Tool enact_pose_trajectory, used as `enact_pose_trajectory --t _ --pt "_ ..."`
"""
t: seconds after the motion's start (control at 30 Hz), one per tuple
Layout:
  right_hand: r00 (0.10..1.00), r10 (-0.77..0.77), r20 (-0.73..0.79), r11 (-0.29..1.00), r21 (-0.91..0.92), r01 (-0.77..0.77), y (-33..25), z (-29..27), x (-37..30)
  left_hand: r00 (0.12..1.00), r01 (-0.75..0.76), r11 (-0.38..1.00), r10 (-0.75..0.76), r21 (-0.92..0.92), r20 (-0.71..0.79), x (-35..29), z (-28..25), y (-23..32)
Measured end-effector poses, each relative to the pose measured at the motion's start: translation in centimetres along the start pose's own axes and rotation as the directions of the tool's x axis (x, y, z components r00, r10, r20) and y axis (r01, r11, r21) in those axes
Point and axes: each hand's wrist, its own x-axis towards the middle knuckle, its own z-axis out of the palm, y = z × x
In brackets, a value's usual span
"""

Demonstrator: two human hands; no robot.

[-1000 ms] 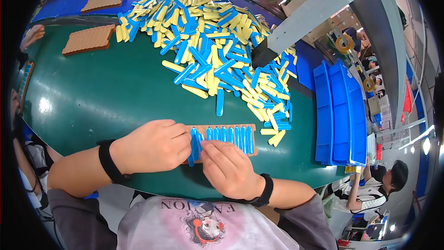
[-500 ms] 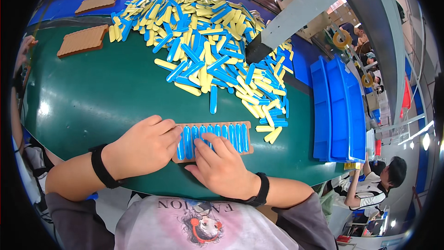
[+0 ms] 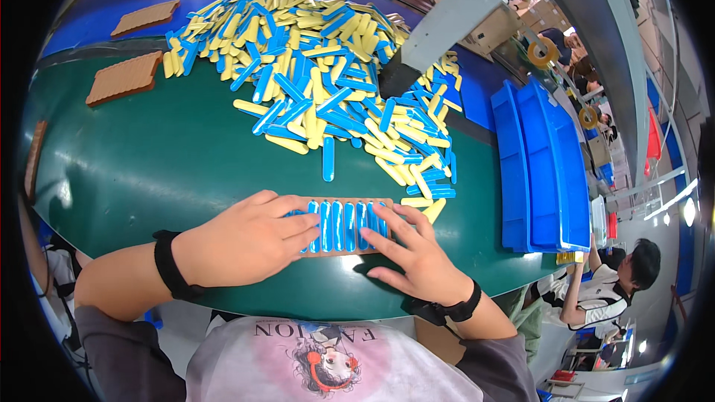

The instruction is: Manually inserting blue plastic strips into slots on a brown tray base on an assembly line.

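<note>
In front of me on the green table lies a brown grooved tray (image 3: 325,254), holding a row of blue, glossy, round-ended flat strips (image 3: 337,225). My left hand (image 3: 253,238) rests palm down over the tray's left end, its outstretched fingers lying across the strips there and partly hiding them. At the right end my right hand (image 3: 417,253) has its fingers spread, with fingertips on or just over the strips. Neither hand grips anything. Just beyond the tray lies a single blue strip (image 3: 328,158), pointing toward it.
A large pile of loose blue and yellow strips (image 3: 313,82) covers the table's far middle, around a grey metal post (image 3: 454,22). Brown grooved trays (image 3: 123,78) lie at the far left. Blue bins (image 3: 514,171) stand at the right. Another person (image 3: 618,283) sits beyond them.
My right hand has moved from the tray's middle to its right end, fingers spreading. My left hand has slid right over the strips at the left end. The view has shifted slightly.
</note>
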Motion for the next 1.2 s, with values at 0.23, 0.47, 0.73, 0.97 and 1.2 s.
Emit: enact_pose_trajectory --t 0.23,0.47,0.73,0.97,1.2 --pt "0.996 0.06 -0.065 0.998 0.02 -0.059 0.3 0.5 -0.2 0.995 -0.06 0.992 0.051 0.107 0.091 2.5 1.1 0.6" --pt "1.0 0.001 -0.015 1.0 -0.027 -0.001 -0.6 1.1 1.1 0.992 -0.075 0.985 0.058 0.155 0.113 3.0 1.5 0.9" --pt "0.997 0.021 -0.074 1.0 -0.008 -0.022 0.1 1.8 1.7 0.995 -0.059 0.996 0.054 0.062 0.081 3.6 1.9 0.3" --pt "0.997 0.066 0.029 0.98 0.188 -0.07 2.9 -1.5 0.7 0.961 0.222 0.975 -0.217 0.007 -0.174 1.3 -3.2 -1.1" --pt "0.992 -0.002 0.126 0.946 0.322 -0.039 4.3 -0.7 1.8 0.695 0.665 0.747 -0.618 0.0 -0.368 -8.5 -6.4 -2.1"
